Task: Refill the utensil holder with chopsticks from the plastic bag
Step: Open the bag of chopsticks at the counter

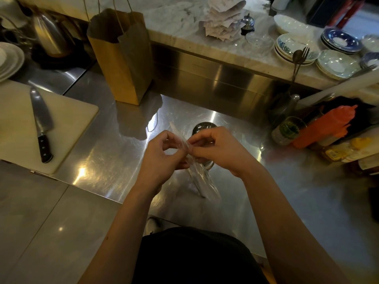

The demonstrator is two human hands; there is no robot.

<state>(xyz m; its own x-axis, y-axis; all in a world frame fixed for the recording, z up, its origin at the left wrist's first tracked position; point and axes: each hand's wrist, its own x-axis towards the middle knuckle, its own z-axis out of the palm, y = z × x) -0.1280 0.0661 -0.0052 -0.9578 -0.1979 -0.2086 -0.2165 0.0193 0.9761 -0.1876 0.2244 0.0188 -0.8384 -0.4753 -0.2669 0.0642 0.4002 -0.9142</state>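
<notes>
The clear plastic bag (200, 177), thin, slick and limp, hangs at centre with chopsticks (198, 184) dimly inside. Left hand (164, 152) and right hand (217, 148) each pinch its mouth; best held there. The utensil holder (203, 128) stands at twelve o'clock on the steel surface (102, 160).

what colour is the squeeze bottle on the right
Orange squeeze bottle, clearest in the head view.

knife (41, 124) on board (18, 128), left | paper bag (121, 64) behind
</notes>
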